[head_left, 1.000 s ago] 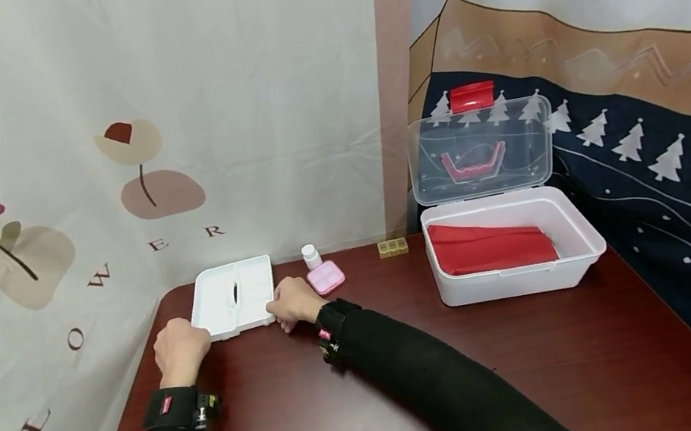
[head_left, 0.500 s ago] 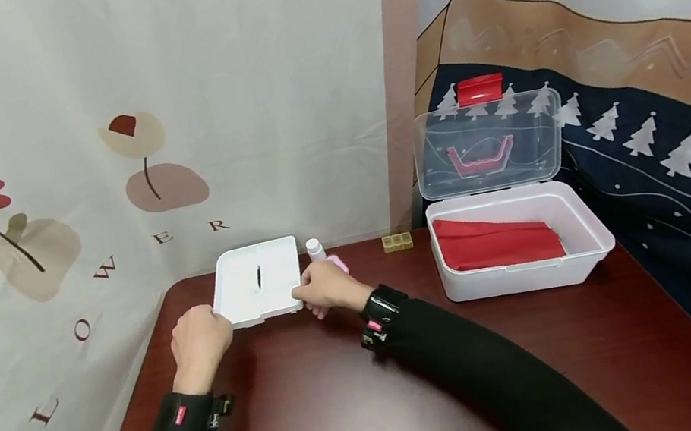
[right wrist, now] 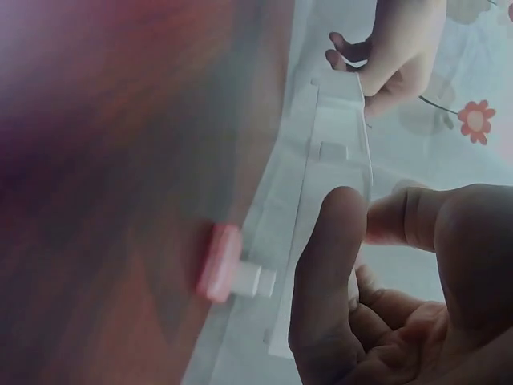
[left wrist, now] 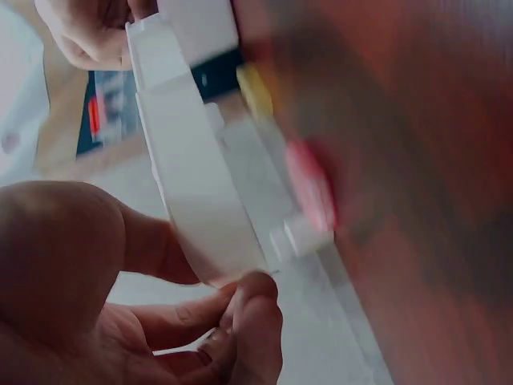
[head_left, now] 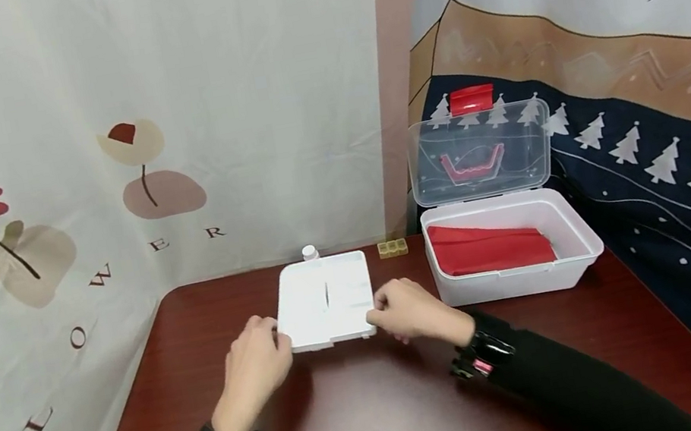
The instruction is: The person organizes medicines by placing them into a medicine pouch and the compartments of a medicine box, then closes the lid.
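Note:
Both hands hold a flat white plastic case [head_left: 306, 307] by its near corners, raised over the brown table. My left hand [head_left: 253, 370] pinches the left corner, thumb on one face and fingers on the other in the left wrist view. At the opposite side, my right hand [head_left: 418, 314] grips the right corner between thumb and fingers. A dark narrow slit marks the middle of the case's top. Behind it the white cap of a small bottle [head_left: 310, 252] peeks out. A small pink box [right wrist: 218, 263] lies beside that bottle in the right wrist view, hidden in the head view.
To the right stands a white storage box [head_left: 510, 283] with its clear lid [head_left: 478, 138] raised and a folded red cloth [head_left: 490, 245] inside. A small yellow compartment box [head_left: 392, 248] lies at the table's back edge. Printed curtains hang behind.
Both hands have carried the white case to the right and a little nearer. It now covers the pink box and most of the bottle in the head view.

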{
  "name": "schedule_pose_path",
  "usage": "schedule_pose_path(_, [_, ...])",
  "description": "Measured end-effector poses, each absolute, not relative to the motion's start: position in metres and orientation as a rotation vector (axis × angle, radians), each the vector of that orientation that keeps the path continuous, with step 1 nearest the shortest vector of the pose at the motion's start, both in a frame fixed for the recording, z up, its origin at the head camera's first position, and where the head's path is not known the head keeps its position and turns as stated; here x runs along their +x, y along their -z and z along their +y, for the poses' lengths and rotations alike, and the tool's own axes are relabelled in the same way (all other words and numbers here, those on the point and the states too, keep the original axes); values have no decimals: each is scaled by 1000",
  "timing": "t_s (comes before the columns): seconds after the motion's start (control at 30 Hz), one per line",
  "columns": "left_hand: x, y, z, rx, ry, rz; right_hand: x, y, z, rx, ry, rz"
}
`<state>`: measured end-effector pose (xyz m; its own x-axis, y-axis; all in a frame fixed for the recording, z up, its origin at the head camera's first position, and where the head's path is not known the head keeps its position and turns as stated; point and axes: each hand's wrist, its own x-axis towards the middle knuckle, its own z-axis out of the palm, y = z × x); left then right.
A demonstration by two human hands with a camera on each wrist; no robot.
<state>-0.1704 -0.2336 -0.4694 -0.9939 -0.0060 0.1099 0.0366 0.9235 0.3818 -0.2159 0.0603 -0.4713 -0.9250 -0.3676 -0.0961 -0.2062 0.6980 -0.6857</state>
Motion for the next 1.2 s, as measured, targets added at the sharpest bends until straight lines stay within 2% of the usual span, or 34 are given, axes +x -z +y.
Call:
schedule_pose_path(0.3, [-145, 499, -189, -170, 547, -3001, -173, 489, 110, -377, 1071, 2660])
schedule_pose_path(0.63, [-123, 512, -171, -255, 526, -3042, -147, 510, 131, -352, 1078, 2606])
schedule_pose_path(0.97, [-114, 511, -170, -302, 478, -3110, -164, 504, 140, -357, 1019, 2572])
schedule_pose_path(1.2, [-126, 503, -176, -277, 488, -3142, -182, 505, 133, -273, 972, 2677])
